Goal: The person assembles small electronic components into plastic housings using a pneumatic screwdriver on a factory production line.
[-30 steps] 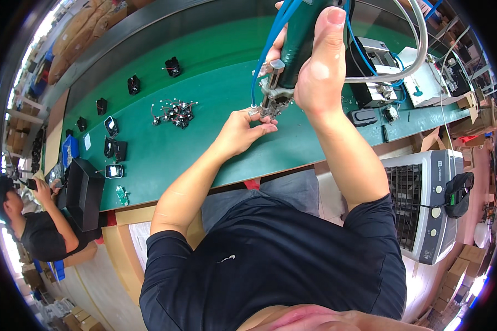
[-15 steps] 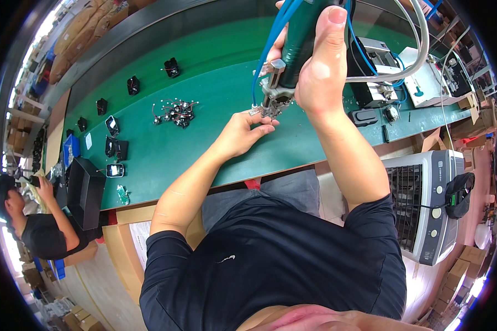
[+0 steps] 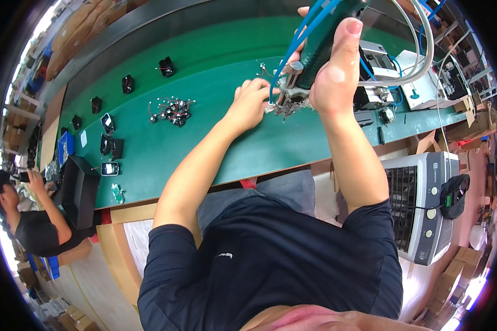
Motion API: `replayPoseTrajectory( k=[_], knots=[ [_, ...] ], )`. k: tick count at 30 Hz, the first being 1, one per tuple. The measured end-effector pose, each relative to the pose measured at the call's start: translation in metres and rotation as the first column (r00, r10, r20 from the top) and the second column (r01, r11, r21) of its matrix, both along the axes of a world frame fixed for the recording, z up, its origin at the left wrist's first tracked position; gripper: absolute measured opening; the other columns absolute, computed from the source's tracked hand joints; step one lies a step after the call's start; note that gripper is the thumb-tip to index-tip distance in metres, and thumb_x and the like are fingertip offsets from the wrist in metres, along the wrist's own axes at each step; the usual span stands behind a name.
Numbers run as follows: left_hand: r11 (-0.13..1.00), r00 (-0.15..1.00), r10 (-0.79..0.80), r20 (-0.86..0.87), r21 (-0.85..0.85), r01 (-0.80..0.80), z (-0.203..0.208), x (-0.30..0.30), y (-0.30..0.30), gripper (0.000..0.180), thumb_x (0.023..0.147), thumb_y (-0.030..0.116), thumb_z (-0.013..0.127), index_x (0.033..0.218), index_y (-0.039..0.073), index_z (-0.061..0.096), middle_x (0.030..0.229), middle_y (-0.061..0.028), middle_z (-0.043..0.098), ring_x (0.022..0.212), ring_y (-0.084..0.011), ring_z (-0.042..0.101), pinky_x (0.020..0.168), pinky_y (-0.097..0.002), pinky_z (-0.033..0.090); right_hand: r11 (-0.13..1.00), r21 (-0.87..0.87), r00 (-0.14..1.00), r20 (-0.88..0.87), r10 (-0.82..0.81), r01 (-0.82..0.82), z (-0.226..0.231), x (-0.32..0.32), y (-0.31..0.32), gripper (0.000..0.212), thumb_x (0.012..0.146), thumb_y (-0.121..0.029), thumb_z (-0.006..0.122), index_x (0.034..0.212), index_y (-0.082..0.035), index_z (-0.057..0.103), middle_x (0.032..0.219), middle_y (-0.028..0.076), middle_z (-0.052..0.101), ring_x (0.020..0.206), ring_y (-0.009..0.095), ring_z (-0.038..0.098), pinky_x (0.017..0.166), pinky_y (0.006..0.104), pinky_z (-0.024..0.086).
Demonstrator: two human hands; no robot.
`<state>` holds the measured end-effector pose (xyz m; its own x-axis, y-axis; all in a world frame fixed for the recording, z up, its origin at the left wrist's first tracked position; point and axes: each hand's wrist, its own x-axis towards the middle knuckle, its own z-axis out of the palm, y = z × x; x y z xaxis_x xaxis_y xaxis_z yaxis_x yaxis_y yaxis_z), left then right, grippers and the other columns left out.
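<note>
My right hand (image 3: 337, 83) is wrapped around a dark green cylindrical power screwdriver (image 3: 319, 52), held upright over the bench. Its metal nose (image 3: 292, 91) points down, with blue air hoses (image 3: 301, 38) running along it. My left hand (image 3: 250, 105) is just left of the nose, fingers bent and closed. Its fingertips are partly hidden, so what they hold cannot be made out. Small red and black wires (image 3: 264, 70) show just beyond those fingers. A heap of small wired parts (image 3: 174, 111) lies further left on the green bench (image 3: 215, 160).
Several black housings (image 3: 128, 84) stand on the bench's far left, near a black bin (image 3: 79, 190) and a blue tray (image 3: 66, 144). Grey-white machines (image 3: 376, 58) stand at the right. An air cooler (image 3: 422, 207) is beside me. A co-worker (image 3: 41, 226) sits at the left.
My left hand has moved up, farther from me, and its fingers now reach beside the tool's nose. The screwdriver and my right hand have shifted slightly right in the picture.
</note>
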<state>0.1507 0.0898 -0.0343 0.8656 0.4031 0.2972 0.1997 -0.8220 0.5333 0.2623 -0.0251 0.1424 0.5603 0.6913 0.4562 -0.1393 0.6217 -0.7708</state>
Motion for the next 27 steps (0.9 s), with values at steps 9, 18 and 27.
replayPoseTrajectory(
  k=[9, 18, 27],
  knots=[
    [0.863, 0.993, 0.01, 0.114, -0.502, 0.049, 0.032, -0.029, -0.047, 0.032, 0.077, 0.016, 0.089, 0.104, 0.007, 0.074, 0.111, -0.0069, 0.065, 0.115, -0.0283, 0.061, 0.101, -0.0401, 0.049, 0.998, -0.031, 0.998, 0.047, 0.048, -0.047, 0.005, -0.01, 0.004, 0.064, 0.106, -0.065, 0.036, 0.104, -0.005, 0.057, 0.078, 0.005, 0.06, 0.059, 0.015, 0.059, 0.054, 0.0278, 0.05],
    [0.685, 0.992, 0.027, 0.124, -0.725, 0.072, 0.029, -0.038, -0.049, 0.026, 0.081, 0.01, 0.087, 0.098, 0.003, 0.069, 0.11, -0.0067, 0.067, 0.106, -0.02, 0.066, 0.097, -0.0361, 0.051, 0.998, 0.052, 0.999, -0.001, 0.044, -0.044, -0.011, -0.011, 0.01, 0.064, 0.106, -0.065, 0.038, 0.102, -0.004, 0.055, 0.078, 0.006, 0.061, 0.06, 0.016, 0.061, 0.056, 0.0292, 0.053],
    [0.724, 0.989, 0.057, 0.138, -0.687, 0.054, 0.029, -0.046, -0.045, 0.022, 0.081, 0.008, 0.087, 0.088, 0.001, 0.068, 0.103, -0.0061, 0.065, 0.1, -0.0194, 0.067, 0.092, -0.0344, 0.054, 0.999, 0.01, 0.999, 0.007, 0.041, -0.041, -0.005, -0.016, 0.007, 0.064, 0.106, -0.065, 0.038, 0.103, -0.003, 0.056, 0.079, 0.006, 0.061, 0.061, 0.016, 0.061, 0.057, 0.0289, 0.053]
  ],
)
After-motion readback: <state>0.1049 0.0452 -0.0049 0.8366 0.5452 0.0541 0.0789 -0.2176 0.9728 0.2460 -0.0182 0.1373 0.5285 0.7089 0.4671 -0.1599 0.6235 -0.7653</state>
